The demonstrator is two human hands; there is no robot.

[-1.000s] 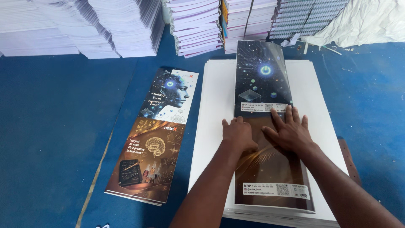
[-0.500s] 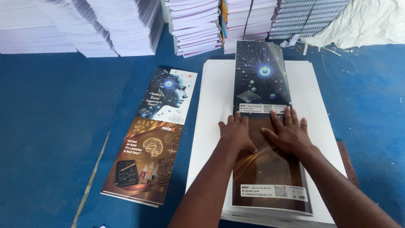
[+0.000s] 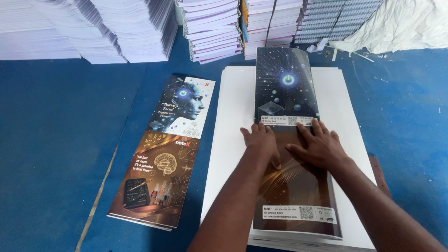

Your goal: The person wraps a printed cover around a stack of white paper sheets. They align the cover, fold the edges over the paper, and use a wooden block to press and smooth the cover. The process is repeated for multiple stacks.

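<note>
Near the middle of the view, a long glossy printed cover sheet (image 3: 291,154), dark blue with a glowing circle on its far half and brown on its near half, lies flat on top of a tall stack of white paper sheets (image 3: 228,154) on the blue floor (image 3: 60,140). Its long axis runs from 6 o'clock to 12 o'clock, tilted very slightly, with the blue end pointing away toward 12 and the brown end toward the person.

Both hands press on it about where the two colours meet. The left hand (image 3: 261,142) lies palm down with its fingers together and flat; the right hand (image 3: 319,147) sits just beside it at 3 o'clock, fingers spread. Neither is closed around anything; they rest open on the sheet.

Judging by its sheen, the sheet is probably thin, light card, smooth and a little slippery, apt to bend or crease if lifted from one end. Its long edges or a corner look like the safest places to take hold.

At 9 o'clock of the stack, a second printed cover strip (image 3: 163,154), showing a blue face above a brown brain design, lies on the floor. Toward 12 o'clock stand piles of bound white notebooks (image 3: 214,28).
</note>
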